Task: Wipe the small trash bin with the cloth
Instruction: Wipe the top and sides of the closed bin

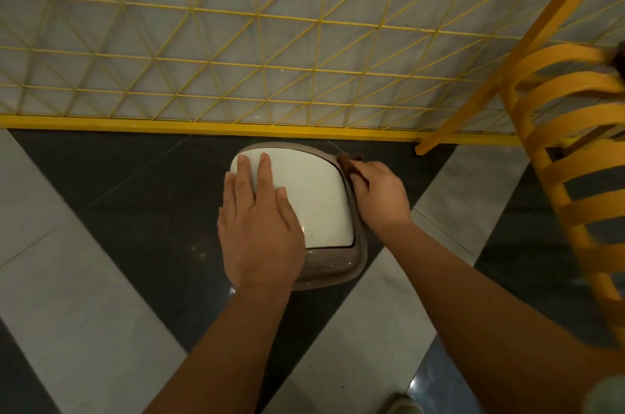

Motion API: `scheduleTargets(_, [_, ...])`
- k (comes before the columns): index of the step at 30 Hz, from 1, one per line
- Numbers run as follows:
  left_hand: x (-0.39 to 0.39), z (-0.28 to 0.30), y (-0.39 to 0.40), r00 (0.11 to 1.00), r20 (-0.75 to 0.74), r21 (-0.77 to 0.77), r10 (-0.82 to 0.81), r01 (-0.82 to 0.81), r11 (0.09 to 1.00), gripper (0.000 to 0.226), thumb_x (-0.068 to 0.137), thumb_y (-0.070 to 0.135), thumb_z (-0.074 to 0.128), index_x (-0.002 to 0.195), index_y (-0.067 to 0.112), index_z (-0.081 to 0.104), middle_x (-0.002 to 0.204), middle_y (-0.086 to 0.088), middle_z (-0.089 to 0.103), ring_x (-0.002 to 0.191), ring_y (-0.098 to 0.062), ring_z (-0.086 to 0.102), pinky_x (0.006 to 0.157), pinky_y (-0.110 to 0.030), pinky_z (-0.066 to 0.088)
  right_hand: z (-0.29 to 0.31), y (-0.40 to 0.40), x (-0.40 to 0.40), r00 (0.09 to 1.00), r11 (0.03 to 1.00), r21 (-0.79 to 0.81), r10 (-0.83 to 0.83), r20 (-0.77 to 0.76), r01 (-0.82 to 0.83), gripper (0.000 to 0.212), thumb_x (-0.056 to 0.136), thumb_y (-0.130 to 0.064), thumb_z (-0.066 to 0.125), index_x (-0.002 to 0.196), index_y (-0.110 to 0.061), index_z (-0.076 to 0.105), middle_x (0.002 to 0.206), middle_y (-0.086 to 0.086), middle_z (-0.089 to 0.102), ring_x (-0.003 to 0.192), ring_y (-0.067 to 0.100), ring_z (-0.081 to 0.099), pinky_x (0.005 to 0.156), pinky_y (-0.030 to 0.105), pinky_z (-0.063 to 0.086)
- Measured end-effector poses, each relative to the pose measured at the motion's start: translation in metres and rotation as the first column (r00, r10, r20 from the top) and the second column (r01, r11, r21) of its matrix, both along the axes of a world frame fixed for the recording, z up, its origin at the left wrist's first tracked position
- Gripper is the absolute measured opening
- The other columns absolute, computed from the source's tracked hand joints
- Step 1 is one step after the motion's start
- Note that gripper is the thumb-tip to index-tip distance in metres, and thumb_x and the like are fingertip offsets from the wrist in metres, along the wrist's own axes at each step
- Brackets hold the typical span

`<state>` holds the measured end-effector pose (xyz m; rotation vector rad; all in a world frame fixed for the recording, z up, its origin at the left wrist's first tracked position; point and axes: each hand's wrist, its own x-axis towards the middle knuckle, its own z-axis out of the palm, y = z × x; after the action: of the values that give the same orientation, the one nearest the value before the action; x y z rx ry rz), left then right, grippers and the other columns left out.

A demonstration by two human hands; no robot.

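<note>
My left hand lies flat, fingers spread, on the bin lid; my right hand pinches the cloth against the bin's far-right rim, nearest that edge.

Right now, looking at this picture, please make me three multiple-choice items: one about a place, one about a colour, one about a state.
1. Where is the cloth?
A. on the far right edge of the trash bin
B. spread over the middle of the lid
C. on the floor beside the shoe

2. What colour is the bin's lid?
A. yellow
B. white
C. black

3. What is the left hand doing?
A. holding the cloth
B. gripping the fence
C. lying flat and open on the lid

Answers:
1 A: the right hand presses the dark cloth against the rim at the far right corner.
2 B: the lid is white inside a grey-brown rim.
3 C: its fingers lie spread out on the lid, holding nothing.
</note>
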<state>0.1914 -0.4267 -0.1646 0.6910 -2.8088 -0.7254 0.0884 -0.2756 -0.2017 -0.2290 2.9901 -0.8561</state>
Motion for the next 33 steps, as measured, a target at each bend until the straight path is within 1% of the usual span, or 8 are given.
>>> scheduleTargets(7, [0.002, 0.003, 0.002, 0.999, 0.035, 0.025, 0.006, -0.007, 1.0, 0.053, 0.099, 0.037, 0.02, 0.152, 0.03, 0.014, 0.162, 0.0, 0.01, 0.149, -0.024, 0.008, 0.116, -0.048, 0.024, -0.001, 0.034, 0.076, 0.987, 0.987, 0.046, 0.157, -0.031, -0.156, 0.026, 0.092, -0.02, 0.053, 0.115, -0.025, 0.065, 0.114, -0.002, 0.059, 0.1, 0.01, 0.052, 0.087, 0.012, 0.034])
scheduleTargets(11, [0.002, 0.004, 0.001, 0.999, 0.033, 0.024, -0.005, 0.004, 1.0, 0.054, 0.099, 0.038, 0.019, 0.152, 0.029, 0.014, 0.162, -0.001, 0.01, 0.149, -0.025, 0.008, 0.117, -0.047, 0.023, -0.003, 0.04, 0.108, 0.996, 0.995, -0.059, 0.084, 0.021, -0.083, 0.031, 0.094, -0.021, 0.049, 0.123, -0.03, 0.057, 0.118, -0.005, 0.059, 0.101, -0.001, 0.046, 0.084, 0.001, 0.03])
scheduleTargets(15, [0.0, 0.003, 0.001, 0.999, 0.034, 0.018, -0.004, 0.004, 1.0, 0.054, 0.099, 0.039, 0.017, 0.152, 0.029, 0.013, 0.162, -0.001, 0.01, 0.149, -0.024, 0.008, 0.118, -0.045, 0.021, -0.008, 0.022, 0.07, 0.999, 0.997, -0.071, 0.036, -0.01, -0.036, 0.033, 0.097, -0.02, 0.045, 0.127, -0.028, 0.056, 0.121, -0.003, 0.057, 0.107, 0.008, 0.051, 0.09, 0.011, 0.033])
scheduleTargets(18, [0.0, 0.002, 0.001, 1.0, 0.021, -0.004, -0.002, 0.002, 1.0, 0.054, 0.099, 0.039, 0.014, 0.152, 0.028, 0.015, 0.162, -0.002, 0.013, 0.148, -0.025, 0.01, 0.117, -0.044, 0.021, -0.009, 0.005, 0.021, 0.998, 0.998, -0.008, -0.058, 0.028, 0.058, 0.034, 0.098, -0.021, 0.042, 0.13, -0.022, 0.053, 0.122, 0.003, 0.057, 0.107, 0.017, 0.054, 0.09, 0.026, 0.043])
scheduleTargets(20, [-0.001, 0.001, 0.0, 1.0, 0.019, -0.01, -0.003, 0.004, 1.0, 0.057, 0.097, 0.041, 0.014, 0.152, 0.028, 0.016, 0.161, -0.002, 0.014, 0.148, -0.026, 0.012, 0.116, -0.045, 0.022, -0.01, 0.001, 0.009, 0.997, 0.997, 0.037, -0.064, 0.037, 0.063, 0.033, 0.099, -0.023, 0.041, 0.13, -0.022, 0.052, 0.12, 0.005, 0.058, 0.105, 0.018, 0.055, 0.087, 0.029, 0.045])
scheduleTargets(25, [0.0, 0.003, 0.002, 0.999, 0.035, 0.012, 0.001, -0.001, 1.0, 0.053, 0.099, 0.038, 0.017, 0.152, 0.028, 0.015, 0.162, -0.002, 0.012, 0.149, -0.026, 0.009, 0.116, -0.048, 0.024, -0.011, 0.022, 0.064, 0.993, 0.991, 0.09, 0.105, -0.058, -0.1, 0.036, 0.096, -0.023, 0.045, 0.131, -0.028, 0.053, 0.121, 0.0, 0.057, 0.105, 0.015, 0.052, 0.088, 0.02, 0.04])
scheduleTargets(29, [0.001, 0.004, 0.0, 0.999, 0.024, 0.04, -0.033, 0.032, 0.999, 0.052, 0.1, 0.037, 0.02, 0.152, 0.031, 0.016, 0.162, 0.001, 0.01, 0.149, -0.023, 0.009, 0.116, -0.047, 0.024, -0.009, 0.034, 0.122, 0.995, 0.996, -0.029, 0.088, -0.046, -0.09, 0.036, 0.094, -0.032, 0.039, 0.125, -0.029, 0.057, 0.12, -0.003, 0.058, 0.105, 0.008, 0.049, 0.092, 0.013, 0.035])
scheduleTargets(33, [-0.002, 0.006, -0.001, 0.996, 0.021, 0.071, -0.088, 0.087, 0.994, 0.051, 0.101, 0.036, 0.02, 0.151, 0.035, 0.016, 0.162, 0.006, 0.007, 0.149, -0.02, 0.006, 0.117, -0.046, 0.022, 0.009, 0.015, 0.138, 0.99, 0.993, -0.09, 0.071, -0.126, -0.082, 0.037, 0.092, -0.034, 0.036, 0.12, -0.028, 0.06, 0.117, -0.005, 0.06, 0.102, -0.001, 0.04, 0.089, 0.004, 0.03])
